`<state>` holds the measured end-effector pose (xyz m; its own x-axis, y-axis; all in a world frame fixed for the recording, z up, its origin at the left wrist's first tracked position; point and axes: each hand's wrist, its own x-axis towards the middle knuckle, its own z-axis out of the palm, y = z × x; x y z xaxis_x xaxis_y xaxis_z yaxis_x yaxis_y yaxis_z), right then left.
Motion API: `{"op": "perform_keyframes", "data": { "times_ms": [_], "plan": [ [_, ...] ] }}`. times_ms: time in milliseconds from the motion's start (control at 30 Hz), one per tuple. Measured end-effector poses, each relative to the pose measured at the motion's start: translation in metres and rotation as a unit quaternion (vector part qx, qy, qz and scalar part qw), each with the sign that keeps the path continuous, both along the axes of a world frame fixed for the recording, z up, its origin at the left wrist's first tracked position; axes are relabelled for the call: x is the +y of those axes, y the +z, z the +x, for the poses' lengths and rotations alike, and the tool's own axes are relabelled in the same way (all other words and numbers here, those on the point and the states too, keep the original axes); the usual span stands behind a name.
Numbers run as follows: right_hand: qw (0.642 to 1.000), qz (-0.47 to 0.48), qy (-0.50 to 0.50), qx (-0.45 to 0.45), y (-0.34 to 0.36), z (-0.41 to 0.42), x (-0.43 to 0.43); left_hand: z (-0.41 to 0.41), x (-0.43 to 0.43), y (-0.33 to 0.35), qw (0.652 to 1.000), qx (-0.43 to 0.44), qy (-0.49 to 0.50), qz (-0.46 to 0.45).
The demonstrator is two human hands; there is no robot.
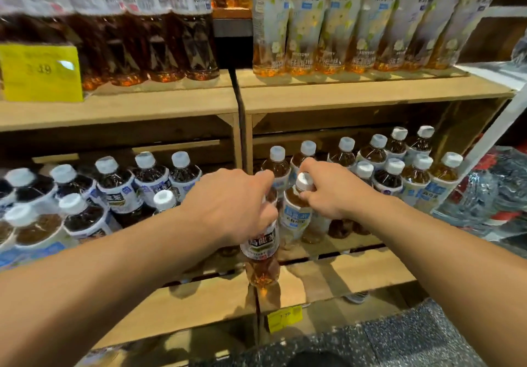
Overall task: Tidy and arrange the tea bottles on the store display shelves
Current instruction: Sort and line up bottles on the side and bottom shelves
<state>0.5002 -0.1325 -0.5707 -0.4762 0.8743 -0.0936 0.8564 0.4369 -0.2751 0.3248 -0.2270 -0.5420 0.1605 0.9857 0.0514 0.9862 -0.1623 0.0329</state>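
My left hand [233, 204] grips the top of a tea bottle with a white and black label [261, 255], which stands at the front edge where the two lower wooden crates meet. Just to its right, my right hand [325, 192] pinches the white cap of a light-labelled tea bottle [295, 215] in the right crate. Several white-capped dark tea bottles [119, 189] fill the left crate. More amber tea bottles [393, 172] stand in rows in the right crate, behind and right of my hand.
The upper wooden shelf [370, 92] carries tall bottles with dark tea [159, 38] on the left and pale floral-labelled ones [336, 24] on the right. A yellow price card [40, 72] stands at upper left, a small yellow tag [283, 318] below. Wrapped water packs [490, 192] sit at right.
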Motion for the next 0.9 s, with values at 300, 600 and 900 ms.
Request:
{"op": "perform_keyframes", "data": {
  "times_ms": [300,600,900],
  "plan": [
    [0.994,0.005,-0.028,-0.102,0.007,-0.026,0.016,-0.054,-0.022,0.009,0.998,-0.031,0.058,-0.021],
    [0.980,0.059,-0.006,-0.192,0.054,-0.062,-0.007,-0.113,-0.077,0.001,0.990,-0.058,0.118,-0.044],
    [0.991,0.092,0.083,-0.043,0.077,-0.159,-0.056,-0.180,-0.095,-0.016,0.974,-0.087,0.207,0.009]
  ]
}}
